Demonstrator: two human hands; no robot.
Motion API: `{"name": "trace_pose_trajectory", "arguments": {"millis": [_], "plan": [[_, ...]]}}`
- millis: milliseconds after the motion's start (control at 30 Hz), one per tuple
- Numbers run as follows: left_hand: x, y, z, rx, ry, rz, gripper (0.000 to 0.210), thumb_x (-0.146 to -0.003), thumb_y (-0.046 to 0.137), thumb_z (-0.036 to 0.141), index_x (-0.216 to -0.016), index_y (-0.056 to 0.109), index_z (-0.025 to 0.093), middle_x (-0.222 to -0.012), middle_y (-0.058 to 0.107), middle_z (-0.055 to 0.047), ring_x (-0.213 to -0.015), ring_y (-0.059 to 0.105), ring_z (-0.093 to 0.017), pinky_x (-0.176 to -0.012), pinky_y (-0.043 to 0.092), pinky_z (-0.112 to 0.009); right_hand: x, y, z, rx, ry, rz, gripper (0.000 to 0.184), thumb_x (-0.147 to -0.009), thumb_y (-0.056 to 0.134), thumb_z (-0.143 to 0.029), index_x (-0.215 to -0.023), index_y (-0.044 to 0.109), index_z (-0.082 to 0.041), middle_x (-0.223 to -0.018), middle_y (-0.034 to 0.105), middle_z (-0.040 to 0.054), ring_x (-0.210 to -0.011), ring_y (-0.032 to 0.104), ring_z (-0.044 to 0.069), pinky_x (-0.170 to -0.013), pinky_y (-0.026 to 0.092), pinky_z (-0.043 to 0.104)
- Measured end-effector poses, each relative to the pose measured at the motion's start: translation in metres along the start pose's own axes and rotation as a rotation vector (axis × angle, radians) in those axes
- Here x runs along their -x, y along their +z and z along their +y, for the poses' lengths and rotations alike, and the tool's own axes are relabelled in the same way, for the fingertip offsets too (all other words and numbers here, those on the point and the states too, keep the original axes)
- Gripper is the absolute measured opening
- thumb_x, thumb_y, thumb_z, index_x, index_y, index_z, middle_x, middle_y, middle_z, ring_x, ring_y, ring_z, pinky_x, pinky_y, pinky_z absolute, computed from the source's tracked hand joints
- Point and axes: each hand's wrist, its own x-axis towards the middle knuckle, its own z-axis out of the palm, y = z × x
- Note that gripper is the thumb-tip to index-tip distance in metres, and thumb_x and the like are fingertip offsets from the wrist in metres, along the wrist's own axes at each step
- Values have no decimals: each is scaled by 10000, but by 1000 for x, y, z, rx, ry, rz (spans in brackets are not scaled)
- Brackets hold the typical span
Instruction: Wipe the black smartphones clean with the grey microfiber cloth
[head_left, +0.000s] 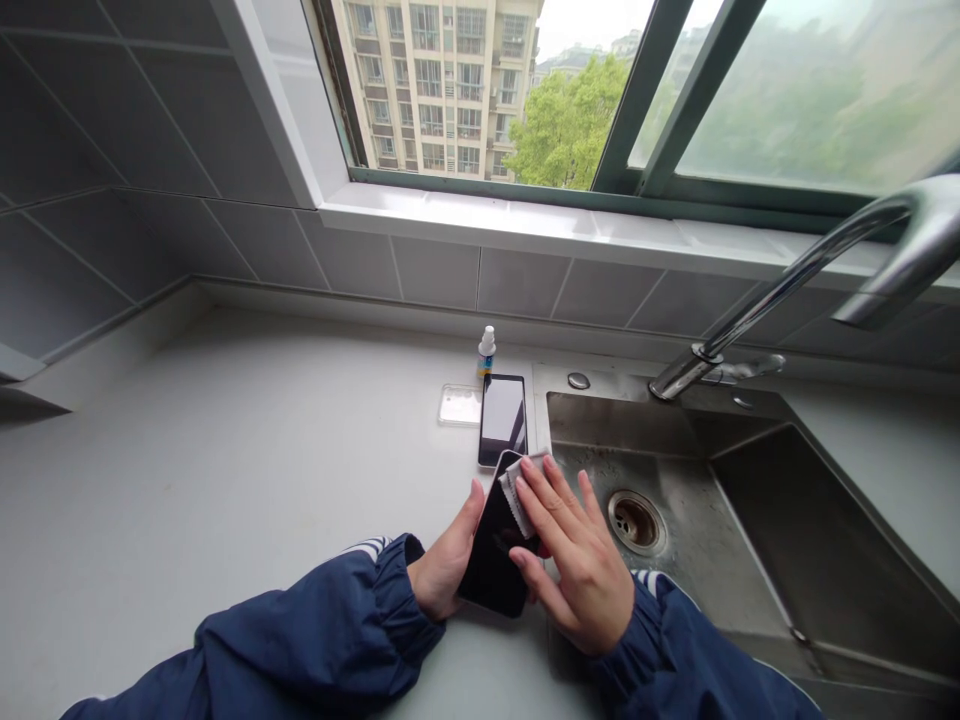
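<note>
My left hand grips a black-screened smartphone by its left side, the thumb along the edge. The phone is tilted, its top pointing up and to the right. My right hand presses a small grey cloth with zigzag edges flat on the upper part of the screen. Its fingers lie over the cloth and hide part of it. Just beyond, a second smartphone lies face up on the counter. A clear phone case rests to its left, and a small white-capped bottle stands behind it.
A steel sink with a drain lies to the right, close to my right hand. Its chrome faucet arches over the far right. The pale counter extends left, below a tiled wall and window sill.
</note>
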Motion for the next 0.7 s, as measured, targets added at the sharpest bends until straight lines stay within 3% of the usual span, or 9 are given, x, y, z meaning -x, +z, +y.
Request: {"name": "trace_pose_trajectory", "arguments": {"millis": [200,367,467,567,700], "plan": [[0,1,0,65,80,-6,622,-935,401,584,-1402,505,186,-1162,692,-129,-1090,646,-285,-989,443,-412,2,1,-11,-29,-45,-36,638,-942,515,-343,-1500,317,-107,-1550,325,145,-1473,193,338,-1182,124,608],[0,2,6,149,44,127,757,-885,375,694,-1395,497,148,-1118,697,-158,-1024,673,-292,-950,477,-416,2,-5,-16,-171,-229,-129,573,-910,547,-413,-1409,470,-142,-1466,476,108,-1456,265,306,-1200,1,586],[0,4,9,150,31,139,782,-874,364,715,-1386,506,141,-1096,702,-163,-1006,678,-289,-924,493,-405,2,-6,-14,-254,-290,-154,493,-897,553,-384,-1342,534,-173,-1409,548,70,-1443,308,274,-1206,-32,570],[0,4,9,136,41,123,760,-888,356,699,-1399,493,155,-1093,704,-154,-1010,677,-278,-921,495,-392,1,-6,-11,-242,-278,-140,443,-917,541,-346,-1328,542,-181,-1399,559,59,-1432,336,263,-1205,-45,571],[1,4,5,83,74,69,703,-929,326,642,-1411,485,157,-1138,693,-144,-1066,656,-270,-976,459,-388,0,-4,-6,-95,-155,-101,551,-952,508,-313,-1456,391,-126,-1509,411,109,-1461,258,291,-1206,21,567]]}}
